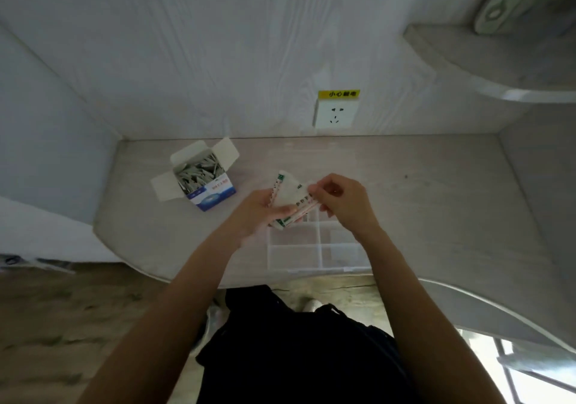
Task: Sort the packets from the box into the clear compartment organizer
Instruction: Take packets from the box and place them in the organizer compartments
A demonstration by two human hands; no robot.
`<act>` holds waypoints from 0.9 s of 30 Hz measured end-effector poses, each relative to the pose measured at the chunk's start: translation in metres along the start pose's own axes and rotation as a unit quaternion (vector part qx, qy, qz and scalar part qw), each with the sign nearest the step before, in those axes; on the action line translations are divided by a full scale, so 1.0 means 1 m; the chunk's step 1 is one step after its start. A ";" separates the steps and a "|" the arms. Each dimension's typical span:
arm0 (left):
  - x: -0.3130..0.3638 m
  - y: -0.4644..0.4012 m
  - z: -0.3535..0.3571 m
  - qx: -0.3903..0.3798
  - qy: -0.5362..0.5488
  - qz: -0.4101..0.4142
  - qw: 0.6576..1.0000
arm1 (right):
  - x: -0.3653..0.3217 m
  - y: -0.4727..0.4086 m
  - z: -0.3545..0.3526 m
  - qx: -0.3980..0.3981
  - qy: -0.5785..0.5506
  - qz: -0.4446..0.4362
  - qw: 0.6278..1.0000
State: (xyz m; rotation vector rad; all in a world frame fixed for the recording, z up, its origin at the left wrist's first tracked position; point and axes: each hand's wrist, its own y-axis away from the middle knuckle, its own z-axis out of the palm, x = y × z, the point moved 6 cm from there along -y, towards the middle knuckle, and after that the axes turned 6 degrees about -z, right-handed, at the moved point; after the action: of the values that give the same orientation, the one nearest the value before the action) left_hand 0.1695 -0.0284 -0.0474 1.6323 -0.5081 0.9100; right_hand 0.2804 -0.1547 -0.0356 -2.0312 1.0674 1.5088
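A small stack of white paper packets with red and green printed edges [288,199] is gripped from the left by the curled fingers of the left hand [257,213], while its right edge is pinched by the bent fingers of the right hand [341,202]. Both forearms are angled inward. The stack is held above the far edge of the clear plastic compartment organizer [314,246]. Well to the left, more packets are seen in an open white and blue cardboard box [199,174] on the pale desk [436,191].
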 end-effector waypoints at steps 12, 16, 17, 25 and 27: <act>-0.049 0.008 0.006 0.098 0.153 -0.054 0.982 | 0.030 0.021 0.020 -0.047 -0.094 0.027 0.994; -0.056 0.008 -0.006 0.174 0.200 -0.052 0.963 | 0.032 0.020 0.017 -0.039 -0.074 0.002 0.997; -0.057 0.009 -0.010 0.185 0.208 -0.048 0.959 | 0.034 0.018 0.016 -0.032 -0.067 0.000 0.997; -0.059 0.016 -0.041 0.262 0.169 0.022 0.950 | 0.041 0.001 0.008 0.092 0.074 -0.017 0.993; -0.062 0.018 -0.042 0.261 0.178 0.013 0.949 | 0.038 -0.005 0.019 0.075 0.123 -0.038 0.989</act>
State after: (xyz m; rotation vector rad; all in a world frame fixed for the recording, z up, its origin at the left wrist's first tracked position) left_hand 0.1064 -0.0013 -0.0823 1.8681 -0.0296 1.4102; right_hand 0.2775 -0.1512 -0.0777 -2.1639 1.1448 1.1248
